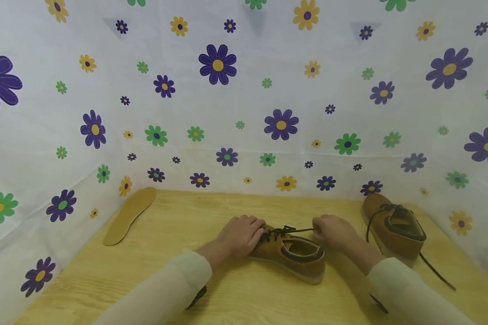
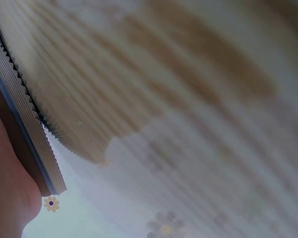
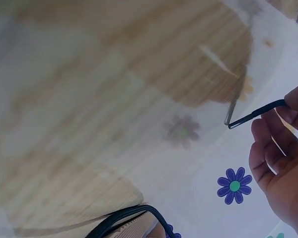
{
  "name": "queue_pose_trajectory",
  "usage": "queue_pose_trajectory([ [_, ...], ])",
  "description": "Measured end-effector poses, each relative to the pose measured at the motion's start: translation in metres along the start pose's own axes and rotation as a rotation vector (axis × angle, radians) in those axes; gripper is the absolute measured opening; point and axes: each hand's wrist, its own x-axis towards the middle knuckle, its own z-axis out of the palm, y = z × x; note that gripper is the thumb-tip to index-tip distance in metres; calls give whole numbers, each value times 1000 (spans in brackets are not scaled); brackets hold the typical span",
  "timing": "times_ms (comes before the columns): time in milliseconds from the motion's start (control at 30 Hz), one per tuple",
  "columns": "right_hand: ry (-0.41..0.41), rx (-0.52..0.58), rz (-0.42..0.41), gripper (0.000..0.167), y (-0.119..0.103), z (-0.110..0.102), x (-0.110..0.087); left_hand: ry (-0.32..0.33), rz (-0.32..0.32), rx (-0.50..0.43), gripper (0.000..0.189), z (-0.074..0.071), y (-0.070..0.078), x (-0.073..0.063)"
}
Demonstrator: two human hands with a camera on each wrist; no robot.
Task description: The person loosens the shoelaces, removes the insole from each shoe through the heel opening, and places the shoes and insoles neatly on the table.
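A brown lace-up shoe (image 1: 305,267) rests on the tabletop, toe turned away to the left and dark-collared opening toward me. My left hand (image 1: 241,232) grips its toe end; the left wrist view has that hand (image 2: 12,183) against the shoe's ridged sole edge (image 2: 27,111). To the right of the opening, my right hand (image 1: 335,232) pinches a dark shoelace (image 1: 302,230), which runs taut from the eyelets. In the right wrist view the lace's tipped end (image 3: 256,114) sticks out from between thumb and finger of the right hand (image 3: 283,158).
At the right stands a matching brown shoe (image 1: 408,248), its loose lace (image 1: 437,271) trailing toward me. A tan insole (image 1: 130,216) lies at the back left of the wooden table (image 1: 105,289). Flower-printed white sheeting (image 1: 244,99) walls the back and both sides.
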Motion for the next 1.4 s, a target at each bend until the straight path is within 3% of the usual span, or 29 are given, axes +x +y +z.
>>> queue_pose_trajectory([
  [333, 13, -11, -9, 14, 12, -3, 1, -13, -3, -6, 44, -5, 3, 5],
  [567, -26, 34, 7, 10, 17, 1, -1, -32, 1, -3, 45, 0, 3, 5],
  [833, -2, 45, -40, 11, 20, 6, -2, -27, -2, 12, 45, 3, 5, 1],
  [1000, -12, 77, -42, 11, 16, -10, 12, -22, -2, -8, 46, -9, -4, 3],
  [1100, -14, 97, -43, 12, 14, -14, 18, -13, 51, -72, 46, -18, -6, 5],
  [1267, 33, 196, 7, 17, 11, 11, 12, 32, 137, -121, 43, -3, -5, 0],
  [1400, 61, 268, 88, 19, 11, 23, 7, 70, 74, -75, 43, 11, -5, 5],
])
